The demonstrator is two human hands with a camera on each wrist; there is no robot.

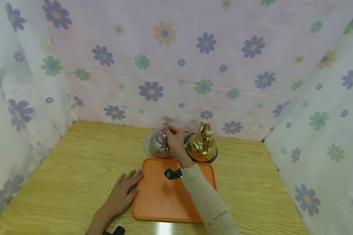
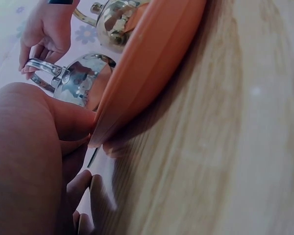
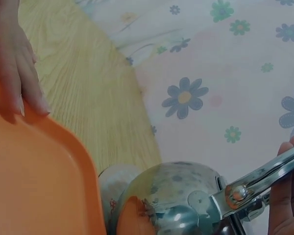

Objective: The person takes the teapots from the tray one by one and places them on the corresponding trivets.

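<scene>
My right hand point(image 1: 175, 138) holds the upright handle of a shiny silver kettle point(image 1: 156, 143), its fingers around the metal. In the right wrist view the silver kettle point(image 3: 174, 196) shows close beside the tray, its handle reaching toward the fingers. The kettle stands over a pale plate point(image 1: 146, 146) at the back of the table. My left hand point(image 1: 124, 192) lies at the left edge of an orange tray point(image 1: 161, 192), fingers extended and fingertips at its rim. From the left wrist the thumb shows against the tray's outer side point(image 2: 137, 83).
A gold kettle point(image 1: 200, 148) stands on a dark-rimmed plate point(image 1: 213, 160), right of the silver one. The wood-grain table point(image 1: 76, 173) meets flower-printed curtains point(image 1: 179, 71) at the back and both sides. My right forearm's sleeve point(image 1: 207, 199) crosses over the tray.
</scene>
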